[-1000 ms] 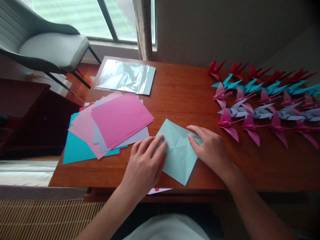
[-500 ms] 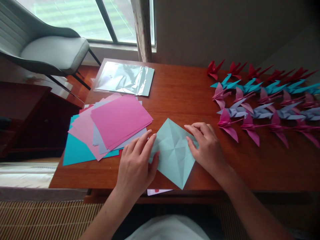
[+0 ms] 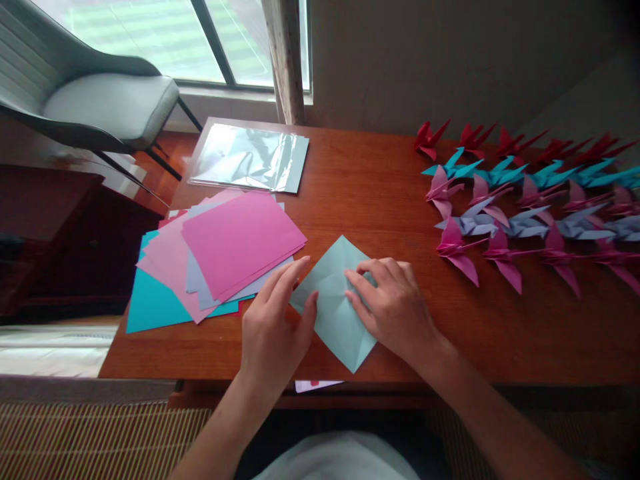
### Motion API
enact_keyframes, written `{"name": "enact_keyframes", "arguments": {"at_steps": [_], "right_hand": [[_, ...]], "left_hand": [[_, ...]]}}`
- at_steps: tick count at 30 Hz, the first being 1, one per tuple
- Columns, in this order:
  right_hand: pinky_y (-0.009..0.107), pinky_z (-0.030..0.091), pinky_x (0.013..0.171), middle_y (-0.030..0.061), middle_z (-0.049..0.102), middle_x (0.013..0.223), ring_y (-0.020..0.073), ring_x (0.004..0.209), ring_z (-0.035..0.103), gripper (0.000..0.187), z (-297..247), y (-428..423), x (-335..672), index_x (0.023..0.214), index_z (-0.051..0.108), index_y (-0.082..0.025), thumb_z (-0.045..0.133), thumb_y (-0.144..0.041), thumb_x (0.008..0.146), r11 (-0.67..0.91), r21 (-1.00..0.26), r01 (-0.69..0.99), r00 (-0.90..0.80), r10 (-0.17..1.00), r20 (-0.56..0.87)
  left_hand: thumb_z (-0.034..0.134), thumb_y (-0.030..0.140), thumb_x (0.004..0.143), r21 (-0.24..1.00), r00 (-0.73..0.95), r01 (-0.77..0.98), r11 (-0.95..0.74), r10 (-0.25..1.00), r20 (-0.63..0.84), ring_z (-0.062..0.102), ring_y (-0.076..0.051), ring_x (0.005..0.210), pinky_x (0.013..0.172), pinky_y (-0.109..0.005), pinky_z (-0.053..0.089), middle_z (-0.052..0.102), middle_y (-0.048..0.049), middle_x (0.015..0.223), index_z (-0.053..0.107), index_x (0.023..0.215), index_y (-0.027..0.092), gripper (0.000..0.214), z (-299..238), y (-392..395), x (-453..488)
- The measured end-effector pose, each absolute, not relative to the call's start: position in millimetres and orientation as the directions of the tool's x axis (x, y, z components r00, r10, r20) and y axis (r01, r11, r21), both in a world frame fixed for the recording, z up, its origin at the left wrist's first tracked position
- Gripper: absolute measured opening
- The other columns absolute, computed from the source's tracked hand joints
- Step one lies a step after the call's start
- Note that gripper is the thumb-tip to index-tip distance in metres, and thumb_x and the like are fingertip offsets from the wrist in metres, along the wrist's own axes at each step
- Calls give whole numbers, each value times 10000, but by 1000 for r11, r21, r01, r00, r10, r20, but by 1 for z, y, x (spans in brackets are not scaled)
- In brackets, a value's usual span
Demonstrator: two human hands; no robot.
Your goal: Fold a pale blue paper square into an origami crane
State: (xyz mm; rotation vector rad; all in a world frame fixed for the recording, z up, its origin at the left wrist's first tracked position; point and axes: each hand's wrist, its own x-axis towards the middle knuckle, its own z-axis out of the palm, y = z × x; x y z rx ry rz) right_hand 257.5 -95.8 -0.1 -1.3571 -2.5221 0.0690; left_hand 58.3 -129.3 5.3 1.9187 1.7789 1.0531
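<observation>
A pale green creased paper square (image 3: 334,303) lies as a diamond on the wooden table (image 3: 370,180) near its front edge. My left hand (image 3: 275,327) pinches the sheet's left corner between thumb and fingers. My right hand (image 3: 393,307) presses on the right half of the sheet, its fingers bent and pushing that side inward toward the middle. The two hands are close together over the paper.
A loose stack of pink, lilac and teal sheets (image 3: 220,253) lies left of my hands. Behind it is a clear plastic sleeve (image 3: 250,155). Rows of folded paper cranes (image 3: 525,200) fill the right side. A grey chair (image 3: 95,100) stands by the window.
My right hand has slid left across the green sheet, pushing its right corner inward. The sheet looks narrower and has shifted slightly left. My left hand has closed on the left corner.
</observation>
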Motion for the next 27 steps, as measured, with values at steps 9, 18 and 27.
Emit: {"name": "enact_keyframes", "arguments": {"at_steps": [9, 18, 27], "right_hand": [[425, 360, 880, 101, 664, 1135, 263, 1025, 535, 281, -3, -98, 256, 1213, 681, -195, 578, -314, 980, 539, -185, 822, -503, 839, 209], [423, 378, 901, 101, 650, 1175, 271, 1066, 526, 273, -4, -99, 258, 1196, 683, -199, 624, -314, 955, 523, -246, 816, -460, 845, 271], [437, 387, 900, 97, 664, 1164, 270, 1065, 538, 263, -5, -99, 257, 1195, 683, -204, 618, -294, 957, 523, -222, 823, -468, 845, 258]], "left_hand": [[673, 321, 917, 987, -127, 23, 162, 979, -158, 655, -222, 1191, 833, -263, 569, 636, -110, 1383, 472, 1415, 242, 542, 12, -128, 71], [633, 274, 940, 914, -108, 406, 3, 993, 45, 671, -212, 1137, 1006, -324, 507, 708, -72, 1266, 640, 1279, 205, 346, 6, -130, 68], [587, 238, 952, 698, -54, 705, -123, 972, 227, 692, -224, 1091, 948, -350, 534, 726, -88, 1222, 612, 1290, 188, 342, -1, -130, 66]]}}
